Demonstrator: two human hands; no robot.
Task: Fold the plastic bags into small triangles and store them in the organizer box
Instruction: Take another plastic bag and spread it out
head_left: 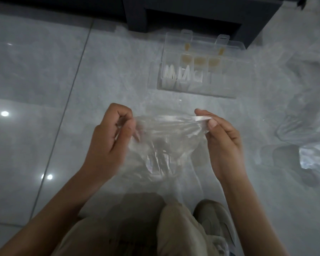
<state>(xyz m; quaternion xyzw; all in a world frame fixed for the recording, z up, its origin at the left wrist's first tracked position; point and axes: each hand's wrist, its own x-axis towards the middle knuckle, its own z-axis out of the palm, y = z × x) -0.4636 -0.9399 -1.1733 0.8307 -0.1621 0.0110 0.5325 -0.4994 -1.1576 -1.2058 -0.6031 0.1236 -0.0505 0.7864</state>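
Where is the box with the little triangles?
Head view: the organizer box sits on the floor, right of centre, between the plastic bag and dark cabinet.

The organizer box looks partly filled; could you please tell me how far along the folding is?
Done: several white folded triangles stand in left compartments of the organizer box. In hand: left hand and right hand pinch the top edge of a clear plastic bag, not yet folded. Left: that bag and the crumpled bags at right.

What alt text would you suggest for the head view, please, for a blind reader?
The left hand and right hand pinch the top edge of a clear plastic bag above a grey tiled floor; a transparent organizer box with folded triangles lies beyond.
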